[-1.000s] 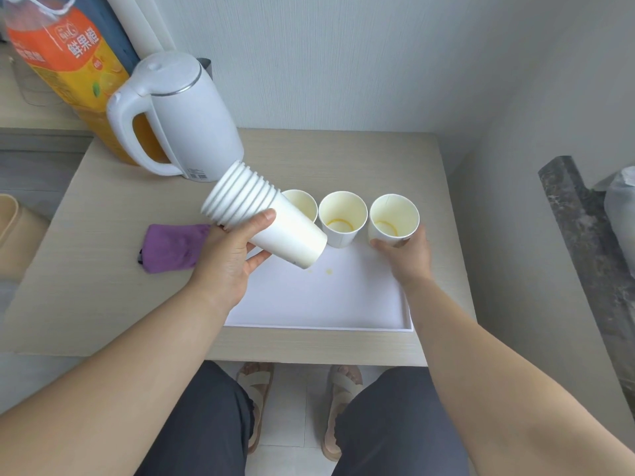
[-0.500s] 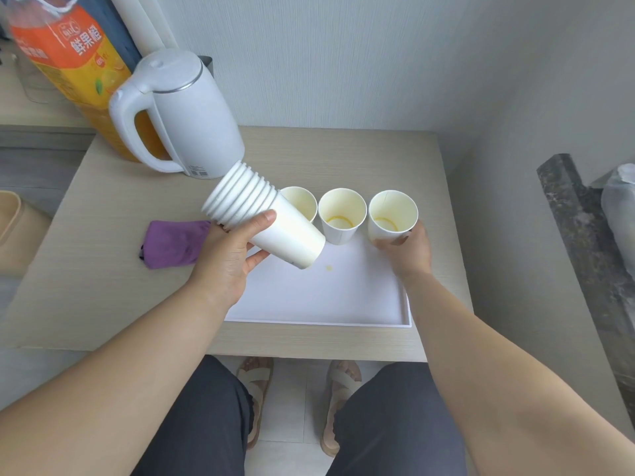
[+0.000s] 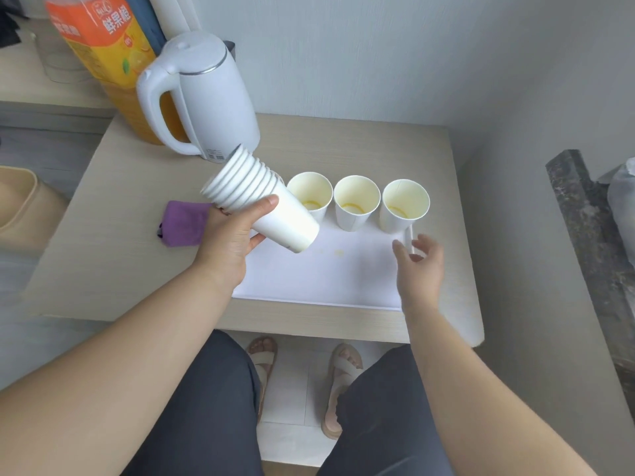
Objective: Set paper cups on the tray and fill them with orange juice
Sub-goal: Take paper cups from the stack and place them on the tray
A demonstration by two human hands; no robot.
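Left hand (image 3: 233, 242) grips tilted cup stack (image 3: 261, 204), base toward 4 o'clock. 3 cups (image 3: 355, 204) stand along tray (image 3: 326, 280) 12 o'clock edge. Right hand (image 3: 421, 266) hovers at tray's 3 o'clock, fingers spread, empty.

— Where's the stack of paper cups (image 3: 261, 207)?
— Tilted in the left grip (image 3: 230, 242), over the left end of the tray (image 3: 326, 280).
— And the right grip (image 3: 420, 266)?
— Fingers spread, holding nothing, near the rightmost cup (image 3: 405, 207).
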